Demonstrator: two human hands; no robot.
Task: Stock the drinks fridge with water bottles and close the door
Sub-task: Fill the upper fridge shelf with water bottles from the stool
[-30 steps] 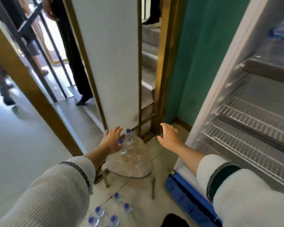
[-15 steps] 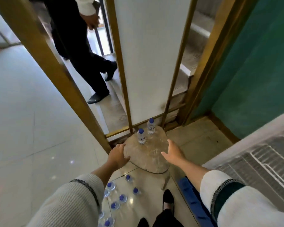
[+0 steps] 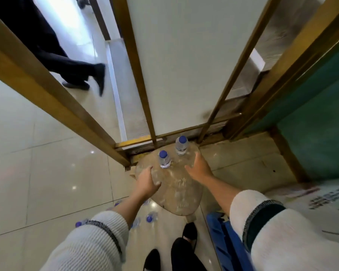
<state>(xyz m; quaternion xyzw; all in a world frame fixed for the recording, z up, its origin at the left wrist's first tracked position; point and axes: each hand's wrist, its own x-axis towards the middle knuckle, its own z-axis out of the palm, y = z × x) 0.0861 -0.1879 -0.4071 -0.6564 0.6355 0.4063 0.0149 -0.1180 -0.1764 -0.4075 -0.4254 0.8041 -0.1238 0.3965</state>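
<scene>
Your two targets stand upright on the small stool (image 3: 176, 192), caps up, so each long axis runs vertical and calls for a grip around the side. The nearer bottle (image 3: 164, 159) sits at about one o'clock from your left hand (image 3: 146, 181), just beyond its fingertips and not touched. The farther bottle (image 3: 181, 145) stands at about eleven o'clock from your right hand (image 3: 199, 169), close to the fingers but apart from them. Both hands hold nothing: your left has its fingers loosely bent over the stool's left edge, your right is spread, fingers straight, above the seat. As I judge it, each hand is nearest its own bottle, so take one apiece. More bottles on the floor (image 3: 145, 220) cluster at six o'clock from the stool, beside your feet. The fridge base (image 3: 223, 237) lies at four o'clock.
</scene>
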